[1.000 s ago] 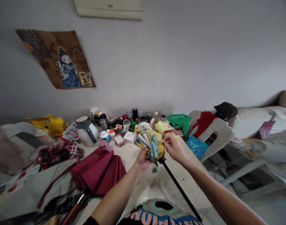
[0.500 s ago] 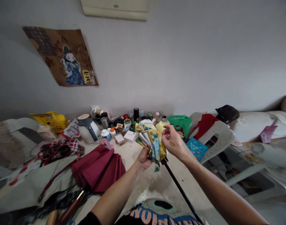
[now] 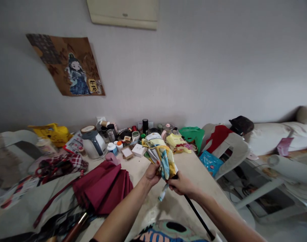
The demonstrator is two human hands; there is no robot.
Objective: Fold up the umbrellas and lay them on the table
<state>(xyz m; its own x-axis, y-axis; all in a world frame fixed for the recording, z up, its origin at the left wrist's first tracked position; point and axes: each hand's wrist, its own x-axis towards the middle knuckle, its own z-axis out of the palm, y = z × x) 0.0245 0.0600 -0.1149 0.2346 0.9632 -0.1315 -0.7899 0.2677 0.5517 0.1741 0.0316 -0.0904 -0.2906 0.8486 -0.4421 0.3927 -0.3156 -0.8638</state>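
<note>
Between my hands is a folded umbrella (image 3: 166,159) with yellow, blue and white patterned cloth, its top tilted away from me. My left hand (image 3: 152,173) grips the gathered cloth from the left side. Closed around the base of the canopy, where it meets the black shaft (image 3: 197,211), is my right hand (image 3: 180,184). The shaft slants down toward my body at lower right. A loose strap (image 3: 163,193) of the same cloth dangles below. Left of my forearm lies a maroon umbrella (image 3: 103,188), loosely folded, with a wooden handle (image 3: 76,228).
Along the wall stand a kettle (image 3: 93,143), white bottles (image 3: 112,148), small boxes (image 3: 139,150) and a thermos (image 3: 145,126). A yellow packet (image 3: 177,143) and a green bag (image 3: 193,136) are at the table's far right. A white chair (image 3: 234,148) holds a blue packet (image 3: 211,162).
My right hand has moved down from the canopy's right side to its base at the shaft. The left hand stays on the cloth. The view has shifted slightly.
</note>
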